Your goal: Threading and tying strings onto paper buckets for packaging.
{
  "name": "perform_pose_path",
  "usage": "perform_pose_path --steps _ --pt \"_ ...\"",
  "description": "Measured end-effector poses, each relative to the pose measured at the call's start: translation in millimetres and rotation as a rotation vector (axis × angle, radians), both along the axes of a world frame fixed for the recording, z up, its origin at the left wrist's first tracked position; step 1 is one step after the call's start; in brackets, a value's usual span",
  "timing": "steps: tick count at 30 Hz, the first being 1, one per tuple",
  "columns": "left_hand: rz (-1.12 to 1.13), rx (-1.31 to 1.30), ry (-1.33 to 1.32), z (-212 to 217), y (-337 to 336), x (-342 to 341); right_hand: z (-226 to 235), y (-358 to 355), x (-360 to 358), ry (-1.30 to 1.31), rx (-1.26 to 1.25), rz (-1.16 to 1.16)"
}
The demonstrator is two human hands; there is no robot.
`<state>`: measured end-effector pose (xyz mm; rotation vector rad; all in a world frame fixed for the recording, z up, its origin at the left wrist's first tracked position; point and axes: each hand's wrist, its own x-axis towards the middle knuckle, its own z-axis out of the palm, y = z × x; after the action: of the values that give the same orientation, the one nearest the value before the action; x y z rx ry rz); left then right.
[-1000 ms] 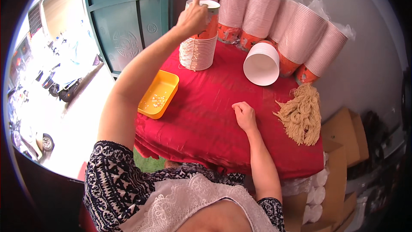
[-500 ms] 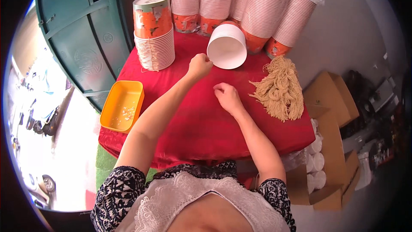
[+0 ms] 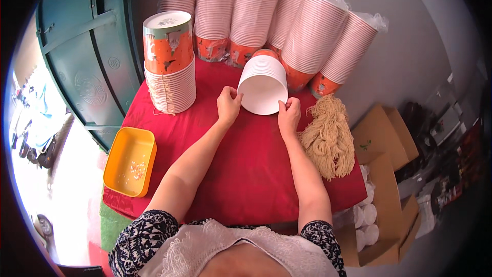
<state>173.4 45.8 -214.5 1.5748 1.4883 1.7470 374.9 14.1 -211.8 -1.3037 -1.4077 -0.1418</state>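
A nested stack of paper buckets point(image 3: 262, 92) lies on its side on the red cloth, its white open mouth facing me. My left hand point(image 3: 229, 105) is closed at the left edge of the rim, thumb and fingers pinched together against it. On the opposite edge, my right hand point(image 3: 289, 117) pinches the rim with thumb and forefinger. Orange printed sides show at the far end of the stack. To the left, an upside-down stack of orange paper buckets point(image 3: 170, 54) stands with beige strings hanging down its white rims.
A bundle of beige string point(image 3: 329, 143) lies at the table's right. At the left sits a yellow tray point(image 3: 114, 173) with small bits inside. Tall plastic-wrapped bucket stacks point(image 3: 253, 13) line the back. An open cardboard box point(image 3: 385, 195) with white rolls stands beside the red-covered table point(image 3: 241, 174).
My right hand has moved up to the right edge of the rim, and my left hand has come against its left edge. The whole view has shifted, with the table lower in it.
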Motion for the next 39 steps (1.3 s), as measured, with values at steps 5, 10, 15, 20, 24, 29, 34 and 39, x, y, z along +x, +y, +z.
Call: perform_pose_path --steps 5,10,15,20,24,29,34,39 --pt "0.032 0.010 -0.054 -4 7 5 -10 11 5 -0.023 0.030 -0.059" --pt "0.036 0.039 0.017 -2 4 6 -10 5 2 -0.033 -0.032 -0.090" --pt "0.042 0.055 0.061 0 -8 6 -9 -9 1 -0.187 -0.113 -0.136" --pt "-0.055 -0.024 0.177 21 -47 0 8 -48 3 -0.144 -0.152 -0.042" --pt "-0.194 0.075 0.062 43 -72 -18 31 -78 -3 -0.042 -0.011 0.064" --pt "-0.403 0.185 0.007 73 -106 -56 47 -94 -8 0.004 0.022 0.161" --pt "-0.228 0.076 0.314 94 -148 -82 46 -95 -22 0.101 0.041 0.427" --pt "-0.361 -0.295 -0.061 87 -164 -107 43 -88 -40 0.174 0.082 0.483"
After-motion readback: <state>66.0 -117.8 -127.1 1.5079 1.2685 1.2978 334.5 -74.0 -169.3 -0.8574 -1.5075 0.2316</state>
